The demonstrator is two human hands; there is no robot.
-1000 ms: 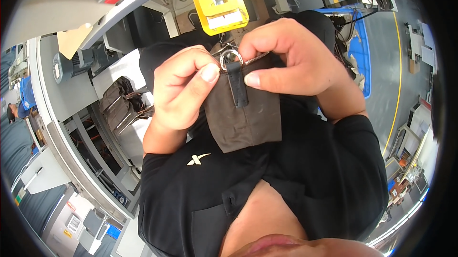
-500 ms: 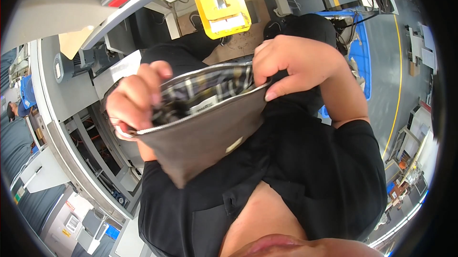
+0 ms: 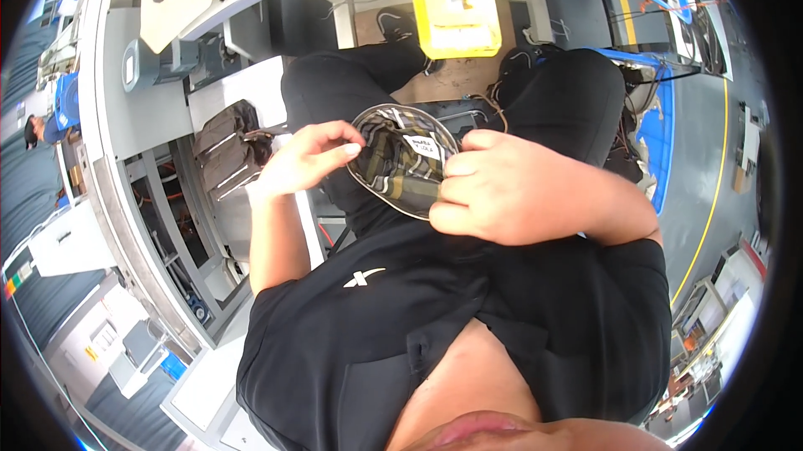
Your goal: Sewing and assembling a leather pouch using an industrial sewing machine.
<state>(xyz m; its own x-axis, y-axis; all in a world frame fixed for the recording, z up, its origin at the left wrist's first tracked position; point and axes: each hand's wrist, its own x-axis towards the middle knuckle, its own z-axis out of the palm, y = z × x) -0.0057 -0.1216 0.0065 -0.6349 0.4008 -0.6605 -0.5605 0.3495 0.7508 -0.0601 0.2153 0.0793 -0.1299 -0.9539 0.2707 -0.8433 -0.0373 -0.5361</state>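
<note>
An open dark brown pouch (image 3: 393, 175) with a plaid lining and a white label (image 3: 422, 146) inside sits upright over my lap, its mouth facing up. My left hand (image 3: 305, 162) is at its left rim, fingertips curved onto the edge. My right hand (image 3: 519, 192) grips the right side of the rim, fingers bent over it and partly covering the opening. The pouch's lower part is hidden from view.
A yellow bin (image 3: 454, 20) stands beyond my knees. Dark folded pouches (image 3: 227, 146) lie on a surface to my left beside a machine frame. A blue crate (image 3: 662, 150) with material is to my right. A person (image 3: 42, 129) is at the far left.
The pouch has turned from showing its outer side and ring tab to showing its lined inside, and has moved lower toward my lap. Both hands have shifted around its rim.
</note>
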